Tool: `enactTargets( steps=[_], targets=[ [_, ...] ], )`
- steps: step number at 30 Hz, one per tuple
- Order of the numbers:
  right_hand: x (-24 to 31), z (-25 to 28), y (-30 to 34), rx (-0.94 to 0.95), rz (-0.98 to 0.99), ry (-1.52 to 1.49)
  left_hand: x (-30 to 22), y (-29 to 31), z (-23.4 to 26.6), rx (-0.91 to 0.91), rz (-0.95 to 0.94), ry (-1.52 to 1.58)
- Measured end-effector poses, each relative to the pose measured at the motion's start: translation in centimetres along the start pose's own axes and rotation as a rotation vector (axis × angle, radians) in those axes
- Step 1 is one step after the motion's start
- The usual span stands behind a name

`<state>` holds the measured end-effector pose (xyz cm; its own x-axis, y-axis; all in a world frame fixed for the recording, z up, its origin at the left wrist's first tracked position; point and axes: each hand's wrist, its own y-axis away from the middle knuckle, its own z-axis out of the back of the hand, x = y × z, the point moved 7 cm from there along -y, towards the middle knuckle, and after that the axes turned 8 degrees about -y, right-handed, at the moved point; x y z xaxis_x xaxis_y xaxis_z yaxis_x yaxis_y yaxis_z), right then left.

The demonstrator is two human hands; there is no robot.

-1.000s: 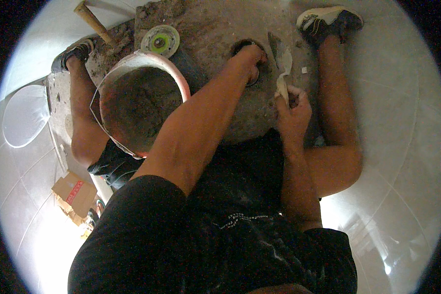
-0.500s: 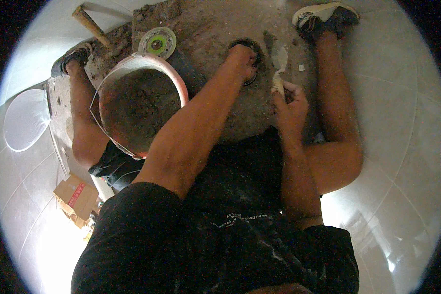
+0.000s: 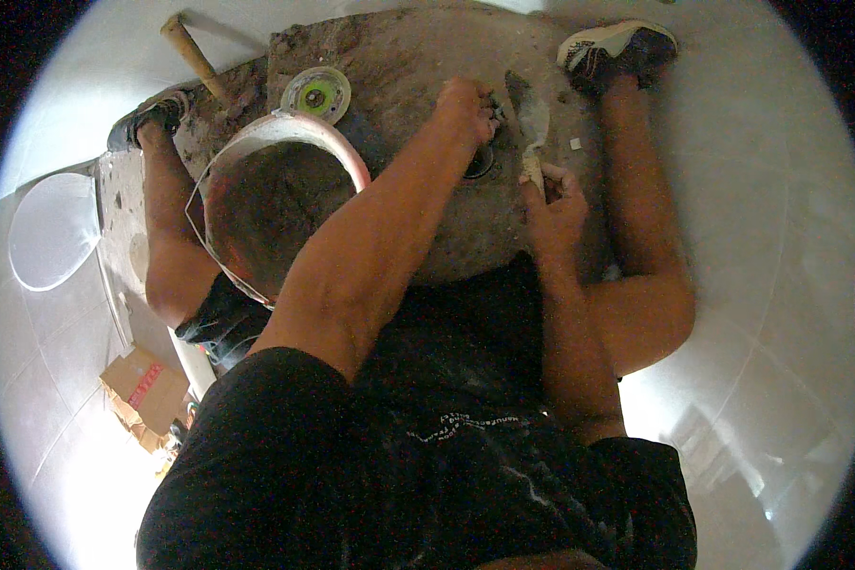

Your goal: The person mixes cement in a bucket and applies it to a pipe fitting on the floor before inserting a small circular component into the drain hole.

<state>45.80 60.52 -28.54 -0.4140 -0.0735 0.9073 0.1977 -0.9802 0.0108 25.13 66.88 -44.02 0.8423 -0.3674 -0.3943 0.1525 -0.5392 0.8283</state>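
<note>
My right hand (image 3: 556,214) is closed around the pale handle of a trowel (image 3: 531,119). The trowel's grey blade points away from me over the dirty floor. Left of it, my left hand (image 3: 465,109) is closed, with something small and greyish at its fingertips that I cannot make out. Just below that hand a dark round opening (image 3: 482,163) shows in the floor, partly covered by the hand and forearm. Beside my left forearm stands a bucket (image 3: 350,161) with a whitish and reddish rim, holding dark, earth-like material.
A green-centred grinding disc (image 3: 315,95) sits beyond the bucket. A wooden handle (image 3: 195,59) rises at the far left, near my shoe. Tiled walls (image 3: 760,218) curve around both sides. A torn cardboard box (image 3: 145,389) lies at the lower left, below a white round mesh (image 3: 55,231).
My left hand has come up out of the round opening, uncovering part of it. More of the trowel blade shows; the right hand keeps its grip. The whole view has shifted slightly.
</note>
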Motion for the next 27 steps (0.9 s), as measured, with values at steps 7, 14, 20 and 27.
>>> enactTargets(
  steps=[7,14,20,27],
  targets=[
    [0.5,0.1,0.2,0.001,-0.036,-0.053,-4.6,3.7,-0.6,0.203,0.055,-0.007],
    [1.9,0.1,0.0,-0.001,-0.037,-0.042,-20.2,25.7,1.4,0.032,-0.934,-0.953],
    [7.1,0.7,0.8,0.157,0.181,0.018,-25.2,35.3,9.7,-0.391,-0.97,-0.952],
    [22.5,-2.5,4.6,0.614,0.291,0.055,-25.1,34.9,24.7,-0.551,-1.137,-1.063]
  ],
)
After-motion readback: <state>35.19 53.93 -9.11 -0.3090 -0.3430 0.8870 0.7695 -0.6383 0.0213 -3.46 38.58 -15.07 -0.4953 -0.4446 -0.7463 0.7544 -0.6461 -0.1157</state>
